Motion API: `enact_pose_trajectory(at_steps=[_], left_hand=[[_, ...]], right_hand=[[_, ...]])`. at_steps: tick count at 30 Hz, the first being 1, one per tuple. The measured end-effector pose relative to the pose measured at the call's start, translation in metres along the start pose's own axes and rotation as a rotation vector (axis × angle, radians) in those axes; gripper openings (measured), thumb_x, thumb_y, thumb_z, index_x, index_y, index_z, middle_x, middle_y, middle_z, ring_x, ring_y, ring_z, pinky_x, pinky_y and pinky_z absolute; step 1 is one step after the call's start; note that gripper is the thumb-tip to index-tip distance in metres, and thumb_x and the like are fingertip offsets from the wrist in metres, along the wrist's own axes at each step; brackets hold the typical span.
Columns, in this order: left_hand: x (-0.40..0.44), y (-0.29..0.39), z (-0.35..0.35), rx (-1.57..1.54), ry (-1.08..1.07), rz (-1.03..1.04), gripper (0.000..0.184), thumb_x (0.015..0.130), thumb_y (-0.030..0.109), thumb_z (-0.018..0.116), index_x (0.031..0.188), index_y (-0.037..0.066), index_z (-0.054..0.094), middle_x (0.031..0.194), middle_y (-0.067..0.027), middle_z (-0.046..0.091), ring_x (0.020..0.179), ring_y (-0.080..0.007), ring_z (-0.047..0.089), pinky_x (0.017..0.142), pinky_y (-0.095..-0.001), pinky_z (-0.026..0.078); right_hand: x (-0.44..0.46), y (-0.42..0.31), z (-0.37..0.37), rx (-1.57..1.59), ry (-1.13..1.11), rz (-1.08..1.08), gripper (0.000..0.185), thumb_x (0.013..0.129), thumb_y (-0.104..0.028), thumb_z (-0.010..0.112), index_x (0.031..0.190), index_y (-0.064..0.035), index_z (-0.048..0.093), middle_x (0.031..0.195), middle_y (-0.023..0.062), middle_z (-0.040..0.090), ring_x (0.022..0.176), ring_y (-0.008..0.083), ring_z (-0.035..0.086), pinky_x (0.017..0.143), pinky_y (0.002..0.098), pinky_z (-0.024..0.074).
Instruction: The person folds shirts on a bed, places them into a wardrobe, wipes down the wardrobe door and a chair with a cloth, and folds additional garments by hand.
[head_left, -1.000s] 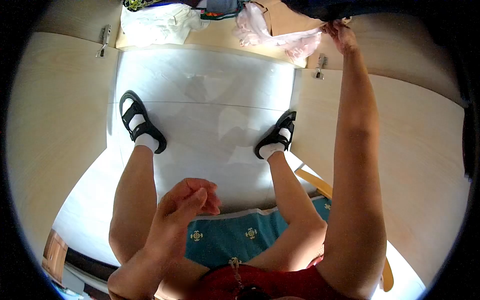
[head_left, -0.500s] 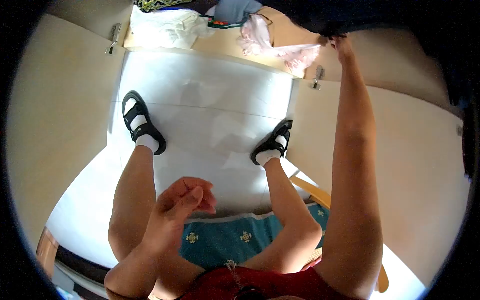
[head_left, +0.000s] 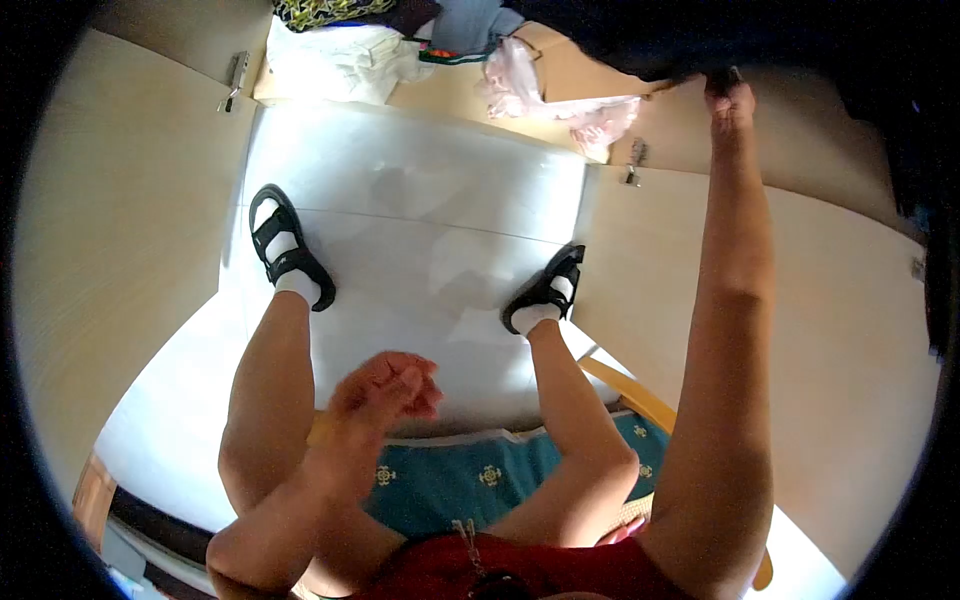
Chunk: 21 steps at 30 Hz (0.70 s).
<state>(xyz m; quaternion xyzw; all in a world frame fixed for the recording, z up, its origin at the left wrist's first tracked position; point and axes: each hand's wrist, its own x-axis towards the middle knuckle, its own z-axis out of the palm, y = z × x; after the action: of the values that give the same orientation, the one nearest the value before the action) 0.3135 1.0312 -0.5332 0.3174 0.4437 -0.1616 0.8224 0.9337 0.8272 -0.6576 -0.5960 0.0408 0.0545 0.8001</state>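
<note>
My left hand (head_left: 388, 392) hovers above my lap, its fingers curled together with the thumb against them. Nothing shows in it. My right arm is stretched far forward to the cupboard. There my right hand (head_left: 731, 103) is closed at the lower edge of a dark garment (head_left: 690, 45), which hangs across the top right. The fingertips are partly hidden in the dark cloth. Left of this hand, a brown cardboard piece (head_left: 590, 75) stands on the cupboard floor with pink fabric (head_left: 512, 75) around it.
White cloth (head_left: 345, 60), a grey-blue garment (head_left: 470, 25) and a patterned item (head_left: 330, 10) lie farther left in the cupboard. Open doors stand at the left (head_left: 130, 190) and right (head_left: 820, 330). My sandalled feet rest on the pale tiled floor (head_left: 420, 270). A teal cushion (head_left: 440, 490) lies under me.
My right hand has moved right along the dark garment's lower edge, away from the cardboard. My left hand has shifted slightly right, still curled.
</note>
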Motion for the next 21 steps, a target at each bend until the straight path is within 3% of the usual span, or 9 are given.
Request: enact_pose_trajectory(at_steps=[1, 5, 10, 12, 15, 18, 21], left_hand=[[0.003, 0.000, -0.003, 0.018, 0.009, 0.023, 0.032, 0.093, 0.030, 0.054, 0.106, 0.001, 0.057, 0.089, -0.0085, 0.061, 0.082, -0.0188, 0.059, 0.079, -0.0327, 0.047], [0.010, 0.000, -0.004, 0.065, 0.056, 0.128, 0.031, 0.093, 0.030, 0.053, 0.106, 0.002, 0.057, 0.087, -0.0073, 0.060, 0.083, -0.0180, 0.058, 0.079, -0.0322, 0.047], [0.019, -0.010, -0.004, 0.072, 0.029, 0.195, 0.028, 0.093, 0.029, 0.053, 0.104, 0.004, 0.058, 0.087, -0.0067, 0.060, 0.081, -0.0169, 0.058, 0.078, -0.0317, 0.047], [0.023, -0.015, -0.005, 0.072, 0.019, 0.204, 0.028, 0.092, 0.030, 0.054, 0.104, 0.005, 0.058, 0.087, -0.0065, 0.061, 0.080, -0.0170, 0.058, 0.078, -0.0318, 0.047], [0.034, -0.026, -0.018, 0.078, 0.017, 0.212, 0.028, 0.091, 0.031, 0.056, 0.104, 0.006, 0.059, 0.086, -0.0060, 0.062, 0.077, -0.0172, 0.059, 0.077, -0.0311, 0.047], [0.034, -0.019, -0.014, 0.081, 0.047, 0.223, 0.025, 0.089, 0.030, 0.058, 0.100, 0.007, 0.061, 0.085, -0.0048, 0.061, 0.075, -0.0139, 0.056, 0.074, -0.0277, 0.044], [0.035, -0.013, -0.012, 0.086, 0.072, 0.202, 0.025, 0.089, 0.030, 0.058, 0.100, 0.007, 0.061, 0.084, -0.0045, 0.061, 0.074, -0.0136, 0.056, 0.074, -0.0276, 0.044]], right_hand=[[0.000, -0.017, 0.003, 0.005, 0.005, 0.010, 0.034, 0.095, -0.008, 0.027, 0.117, 0.0050, 0.049, 0.111, 0.0141, 0.058, 0.100, 0.0301, 0.055, 0.086, 0.0378, 0.0475], [0.013, -0.082, -0.001, -0.023, -0.068, 0.121, 0.026, 0.097, -0.007, 0.038, 0.117, 0.0049, 0.050, 0.107, 0.0179, 0.058, 0.090, 0.0285, 0.059, 0.084, 0.0378, 0.0541], [-0.025, -0.123, -0.002, 0.149, -0.500, 0.116, 0.030, 0.096, -0.002, 0.040, 0.123, 0.0048, 0.047, 0.114, 0.0201, 0.057, 0.098, 0.0326, 0.060, 0.087, 0.0385, 0.0548], [-0.035, -0.120, 0.020, -0.065, -0.135, 0.049, 0.035, 0.094, 0.001, 0.039, 0.129, 0.0060, 0.043, 0.124, 0.0203, 0.052, 0.109, 0.0339, 0.055, 0.099, 0.0392, 0.0482], [-0.081, -0.096, 0.028, -0.236, -0.064, 0.021, 0.031, 0.096, -0.003, 0.039, 0.124, 0.0069, 0.048, 0.115, 0.0224, 0.055, 0.100, 0.0316, 0.059, 0.092, 0.0368, 0.0536], [-0.120, -0.088, 0.028, -0.176, 0.052, 0.099, 0.030, 0.093, 0.002, 0.031, 0.113, 0.0090, 0.053, 0.109, 0.0204, 0.058, 0.087, 0.0282, 0.060, 0.086, 0.0368, 0.0536], [-0.130, -0.096, 0.017, -0.059, -0.017, 0.130, 0.026, 0.094, -0.002, 0.033, 0.111, 0.0064, 0.053, 0.103, 0.0193, 0.058, 0.090, 0.0286, 0.059, 0.083, 0.0362, 0.0548]])
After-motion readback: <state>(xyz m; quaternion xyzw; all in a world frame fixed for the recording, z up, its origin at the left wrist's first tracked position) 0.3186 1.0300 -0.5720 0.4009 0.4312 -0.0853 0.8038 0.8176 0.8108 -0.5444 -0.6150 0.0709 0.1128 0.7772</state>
